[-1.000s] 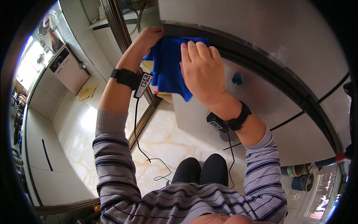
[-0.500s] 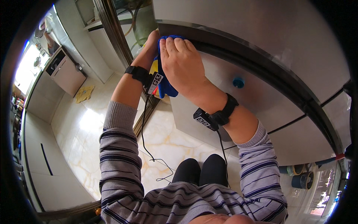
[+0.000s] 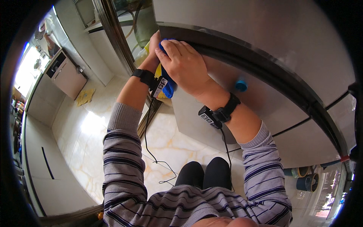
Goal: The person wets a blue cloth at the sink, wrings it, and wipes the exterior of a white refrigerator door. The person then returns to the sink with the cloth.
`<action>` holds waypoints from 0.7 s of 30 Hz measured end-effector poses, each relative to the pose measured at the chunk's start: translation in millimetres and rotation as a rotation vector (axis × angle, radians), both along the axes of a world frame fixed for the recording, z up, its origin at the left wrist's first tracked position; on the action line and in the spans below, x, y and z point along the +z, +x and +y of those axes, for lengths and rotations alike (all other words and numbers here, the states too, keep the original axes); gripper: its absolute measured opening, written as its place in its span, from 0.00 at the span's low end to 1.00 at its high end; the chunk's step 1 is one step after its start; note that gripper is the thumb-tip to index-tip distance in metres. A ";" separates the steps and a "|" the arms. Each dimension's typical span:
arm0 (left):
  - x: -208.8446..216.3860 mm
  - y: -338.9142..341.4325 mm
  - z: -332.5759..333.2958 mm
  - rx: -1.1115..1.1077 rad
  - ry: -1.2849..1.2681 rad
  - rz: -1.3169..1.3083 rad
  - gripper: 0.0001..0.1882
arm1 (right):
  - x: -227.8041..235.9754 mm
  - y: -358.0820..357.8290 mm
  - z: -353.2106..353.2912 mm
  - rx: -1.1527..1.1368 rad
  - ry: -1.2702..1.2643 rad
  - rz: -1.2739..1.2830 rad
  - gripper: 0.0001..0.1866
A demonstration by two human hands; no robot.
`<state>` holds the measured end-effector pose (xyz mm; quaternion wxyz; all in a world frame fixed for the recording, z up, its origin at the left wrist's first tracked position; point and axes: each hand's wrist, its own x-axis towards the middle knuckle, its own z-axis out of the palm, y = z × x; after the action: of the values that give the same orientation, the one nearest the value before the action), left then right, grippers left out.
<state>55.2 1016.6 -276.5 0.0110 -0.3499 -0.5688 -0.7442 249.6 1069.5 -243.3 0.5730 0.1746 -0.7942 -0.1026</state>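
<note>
A blue cloth (image 3: 168, 90) is bunched at the left edge of a grey refrigerator-like cabinet (image 3: 264, 104), beside a dark band (image 3: 227, 49) that curves across its front. My right hand (image 3: 185, 67) is closed over the cloth, fingers bent at the cabinet's corner. The cloth's lower end hangs below that palm. My left hand (image 3: 154, 43) is at the cabinet's side edge, next to the cloth; its fingers are hidden. Something yellow (image 3: 158, 71) shows between my two wrists. Each wrist wears a black strap with a small wired box.
A round blue piece (image 3: 241, 86) sits on the cabinet front, right of my right hand. A dark door frame (image 3: 117, 41) stands to the left. Beyond it, a yellow cloth (image 3: 86, 97) lies on the tiled floor. Pots (image 3: 307, 183) stand at lower right. Cables hang from both wrists.
My right hand's fingers have bent more and shifted slightly down. Less of the blue cloth shows around it. My left wrist has moved a little to the right.
</note>
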 end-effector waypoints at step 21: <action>-61.2 104.8 -107.5 -0.329 -0.423 -0.636 0.15 | -73.7 59.3 1.8 0.254 0.277 -0.702 0.05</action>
<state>160.0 909.2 -337.8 -0.3565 -0.1833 -0.6206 -0.6740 308.9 1071.3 -317.0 0.2460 0.3715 -0.8924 -0.0714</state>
